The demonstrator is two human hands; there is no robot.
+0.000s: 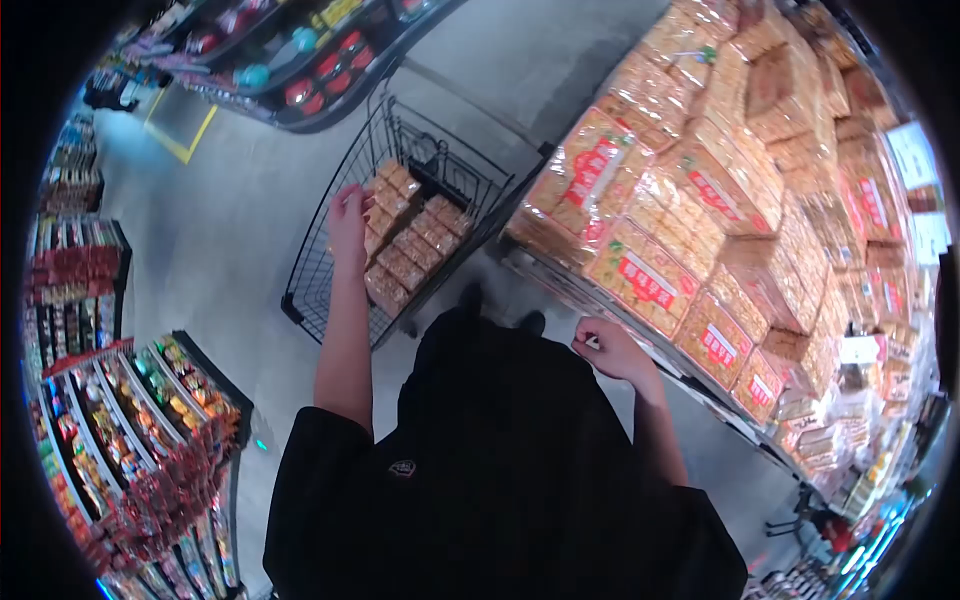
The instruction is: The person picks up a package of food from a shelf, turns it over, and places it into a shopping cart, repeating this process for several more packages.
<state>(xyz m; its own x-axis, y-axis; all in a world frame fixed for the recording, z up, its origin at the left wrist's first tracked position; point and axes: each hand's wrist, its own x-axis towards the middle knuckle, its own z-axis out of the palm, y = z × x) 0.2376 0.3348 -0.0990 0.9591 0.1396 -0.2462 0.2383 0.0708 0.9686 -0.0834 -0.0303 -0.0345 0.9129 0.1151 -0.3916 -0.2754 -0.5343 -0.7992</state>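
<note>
A black wire shopping cart (310, 262) stands ahead of me, left of centre. Inside it lie packs of light brown, blocky snacks (416, 246) in clear wrap. My left hand (350, 212) is over the cart's left part, at the edge of the packs, with its fingers bent; whether it grips a pack is hidden. My right hand (600, 346) hangs near the front edge of the display on the right, its fingers curled together and nothing visible in them. Beside it are stacked wrapped snack packs with red labels (648, 280).
The large snack display (745, 250) runs along the right side. A curved dark shelf (320, 115) with red and teal goods is at the top left. Slanted racks of colourful packets (130, 430) stand at the lower left. Yellow floor tape (200, 135) marks the grey floor.
</note>
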